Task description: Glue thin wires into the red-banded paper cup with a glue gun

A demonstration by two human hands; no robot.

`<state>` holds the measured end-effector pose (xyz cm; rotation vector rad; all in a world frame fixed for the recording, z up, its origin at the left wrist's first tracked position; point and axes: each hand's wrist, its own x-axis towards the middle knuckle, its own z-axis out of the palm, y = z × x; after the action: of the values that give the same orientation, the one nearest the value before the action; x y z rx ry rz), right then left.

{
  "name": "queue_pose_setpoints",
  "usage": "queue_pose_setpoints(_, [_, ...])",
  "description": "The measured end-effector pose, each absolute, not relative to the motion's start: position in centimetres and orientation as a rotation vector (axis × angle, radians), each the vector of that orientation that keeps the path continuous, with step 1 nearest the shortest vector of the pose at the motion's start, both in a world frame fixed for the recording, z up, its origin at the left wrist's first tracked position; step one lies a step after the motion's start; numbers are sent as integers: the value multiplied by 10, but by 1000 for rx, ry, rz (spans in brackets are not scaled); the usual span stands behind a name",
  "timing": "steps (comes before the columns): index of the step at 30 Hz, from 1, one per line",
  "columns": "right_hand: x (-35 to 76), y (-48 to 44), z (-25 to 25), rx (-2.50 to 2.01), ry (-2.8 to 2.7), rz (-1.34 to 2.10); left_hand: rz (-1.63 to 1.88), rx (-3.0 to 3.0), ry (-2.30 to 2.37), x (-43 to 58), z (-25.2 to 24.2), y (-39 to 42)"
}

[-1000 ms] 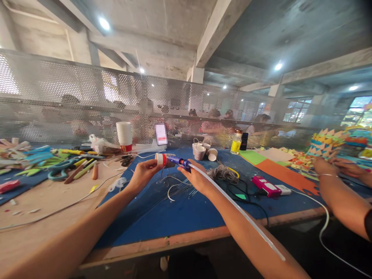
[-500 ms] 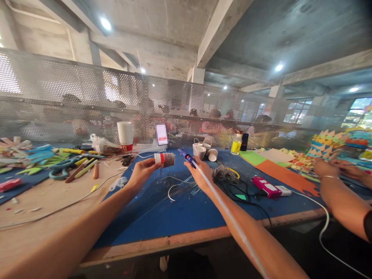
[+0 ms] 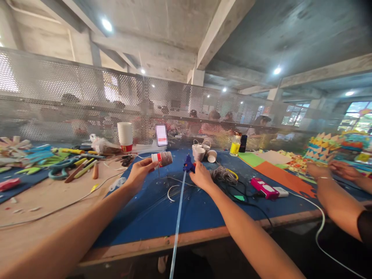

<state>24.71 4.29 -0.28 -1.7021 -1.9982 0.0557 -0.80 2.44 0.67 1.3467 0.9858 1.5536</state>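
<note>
My left hand [image 3: 142,170] pinches the rim end of a small paper cup [image 3: 165,158], which lies sideways in the air, its far part wrapped in grey cord. Right of it, my right hand [image 3: 200,174] is closed round a blue glue gun [image 3: 188,164]. A long translucent glue stick [image 3: 179,217] runs from the gun down toward me. Behind my right hand stand small cord-wrapped cups with handles [image 3: 198,152], and one cup [image 3: 212,156] lies tipped over. A bundle of grey cord [image 3: 223,174] rests to the right.
Scissors [image 3: 59,168] and tools lie left, near stacked paper cups [image 3: 124,135]. A phone [image 3: 161,135] leans against the mesh screen. Rightward are a yellow bottle [image 3: 235,144], a pink power strip [image 3: 264,188], orange paper [image 3: 283,178] and another person's hands [image 3: 322,172].
The glue gun has turned in my right hand, its glue stick swinging left off my forearm. My left hand and the held cup have shifted slightly left and down.
</note>
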Motion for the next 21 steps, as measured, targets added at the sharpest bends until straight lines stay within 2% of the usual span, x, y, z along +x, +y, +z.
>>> queue_pose_setpoints(16, [251, 48, -15, -1848, -2093, 22, 1534, 1344, 911, -3, 10, 21])
queue_pose_setpoints(21, [248, 39, -9, -1707, -2069, -191, 1516, 1364, 877, -2, 10, 20])
